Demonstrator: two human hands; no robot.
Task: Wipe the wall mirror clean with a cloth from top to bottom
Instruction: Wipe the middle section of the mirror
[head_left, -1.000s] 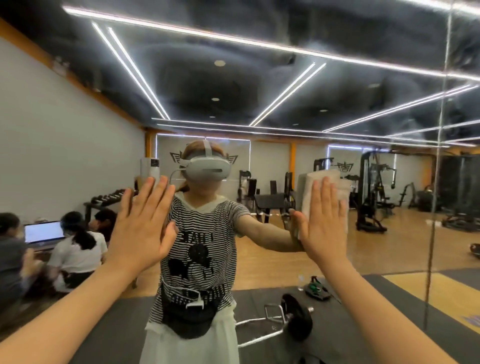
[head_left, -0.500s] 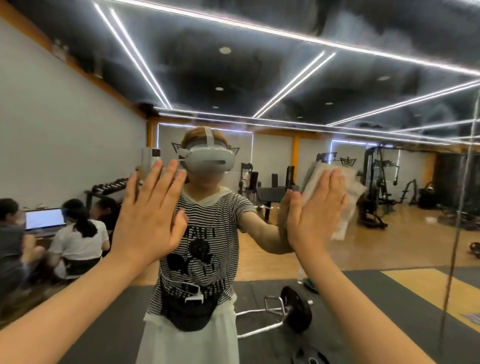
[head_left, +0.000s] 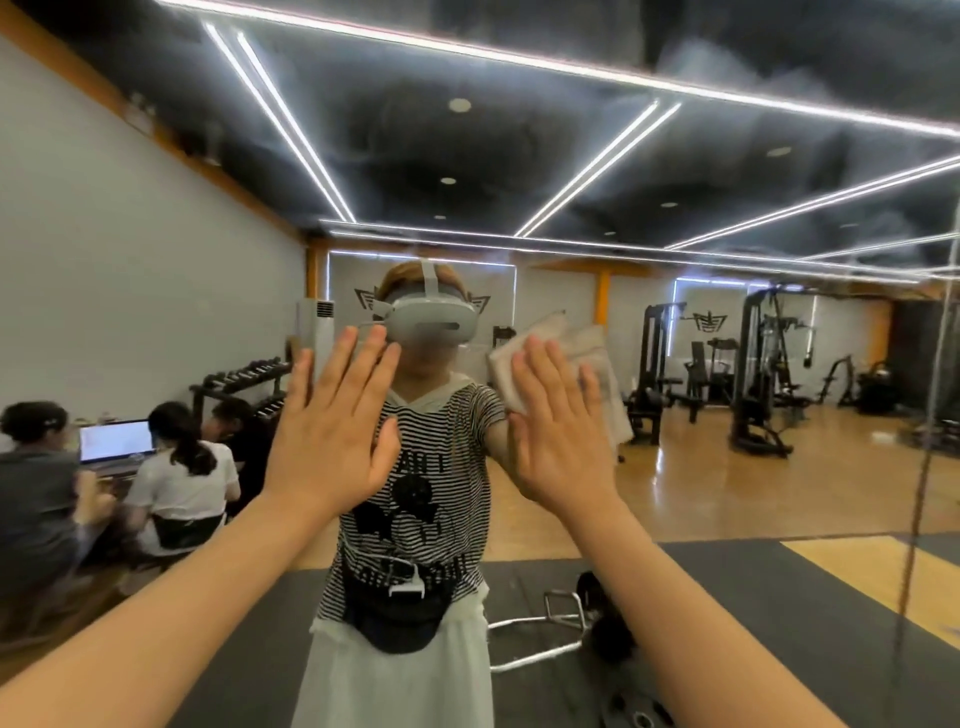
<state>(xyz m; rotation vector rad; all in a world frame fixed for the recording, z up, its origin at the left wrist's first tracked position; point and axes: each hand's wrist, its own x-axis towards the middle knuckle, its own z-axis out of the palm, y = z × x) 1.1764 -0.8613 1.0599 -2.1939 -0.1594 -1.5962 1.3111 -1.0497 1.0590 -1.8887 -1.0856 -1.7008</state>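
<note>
Two hands are up against the mirror (head_left: 779, 493): the left hand (head_left: 332, 436) lies flat and bare, fingers straight, holding nothing; the right hand (head_left: 558, 436) presses the cloth (head_left: 540, 343) to the glass with straight fingers, at about head height. Judging by that, the wipe is mid-pass, with the lower glass not yet reached; the next stroke calls for even pressure downward. Reflected are a gym floor, weight machines (head_left: 758, 374), ceiling light strips and seated people at a laptop (head_left: 117, 440).
</note>
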